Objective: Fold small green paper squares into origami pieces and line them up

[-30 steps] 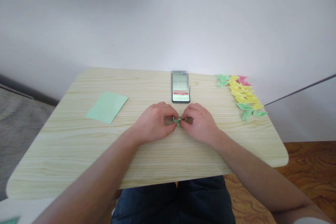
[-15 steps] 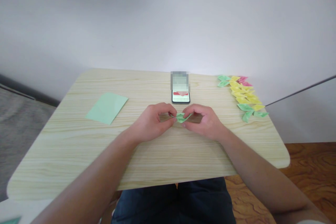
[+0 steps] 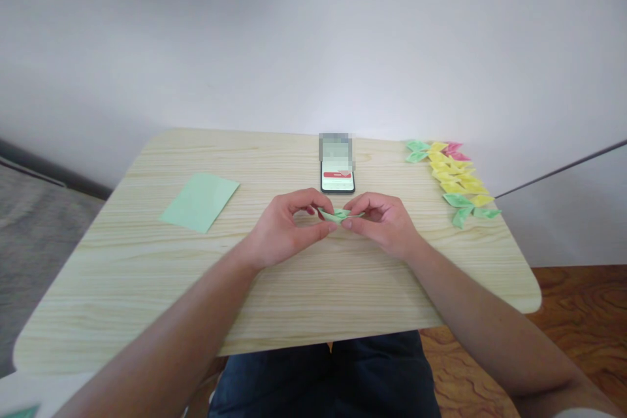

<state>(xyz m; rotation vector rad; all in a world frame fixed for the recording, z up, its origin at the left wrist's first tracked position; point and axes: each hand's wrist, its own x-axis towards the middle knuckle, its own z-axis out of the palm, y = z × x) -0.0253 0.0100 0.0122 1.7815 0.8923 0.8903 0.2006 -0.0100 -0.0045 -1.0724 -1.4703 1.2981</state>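
Observation:
Between my two hands is a small piece of folded green origami paper [image 3: 339, 215], held above the table just in front of the phone. My left hand [image 3: 289, 225] pinches its left side between thumb and fingertips. From the other side, my right hand [image 3: 383, 222] grips it with thumb and forefinger, the remaining fingers curled behind. My thumbs almost meet at the paper's near edge. Parts of the folds are hidden by my fingertips.
A smartphone [image 3: 337, 179] with a lit screen lies beyond my hands. Flat green sheets [image 3: 200, 202] rest on the left of the wooden table [image 3: 147, 300]. Several folded yellow, green and pink paper pieces [image 3: 453, 173] lie at the right, near the wall.
My thumbs and fingertips have shifted closer together around the green paper. It now looks flatter and narrower, with its open middle less visible.

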